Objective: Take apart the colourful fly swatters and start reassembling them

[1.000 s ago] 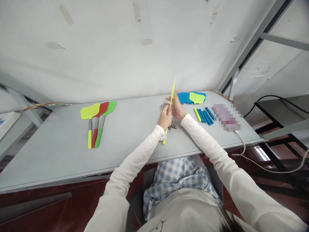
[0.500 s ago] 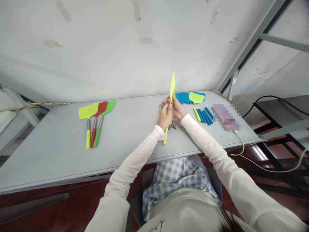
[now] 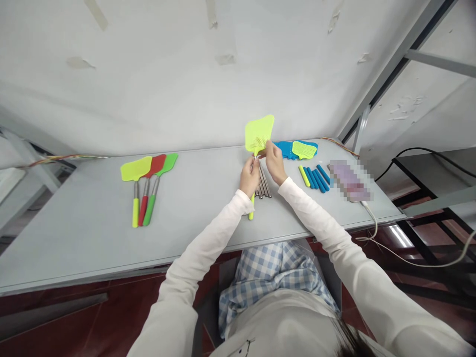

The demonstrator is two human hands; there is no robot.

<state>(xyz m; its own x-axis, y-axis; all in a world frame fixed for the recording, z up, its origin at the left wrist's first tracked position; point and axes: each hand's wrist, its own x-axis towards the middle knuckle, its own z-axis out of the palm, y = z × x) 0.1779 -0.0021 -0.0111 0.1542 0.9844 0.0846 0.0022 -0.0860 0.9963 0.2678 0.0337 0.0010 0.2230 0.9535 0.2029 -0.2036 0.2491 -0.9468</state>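
In the head view, the held swatter is between the two hands, raised over the middle of the worktop, its long axis running near to far: yellow handle toward the person, broad head at the far end and slightly right. The left hand is the one nearer the handle, its fingers clenched round the swatter just below the neck, with the handle's end sticking out on the near side. The right hand is nearer the head; its fingers grip the head's lower right edge beside the neck, though some are hidden. So the head lies just far of the left fingers and to the left of the right ones. Steel rods lie on the worktop just right of the left hand; farther right are blue heads, a yellow head and a row of grips. Three swatters lie well to the left. Half a second ago the held swatter's head stood almost edge-on; now its broad face shows, the right fingers have shifted to its side, and more of the rods is uncovered, while the left fingers keep their hold.
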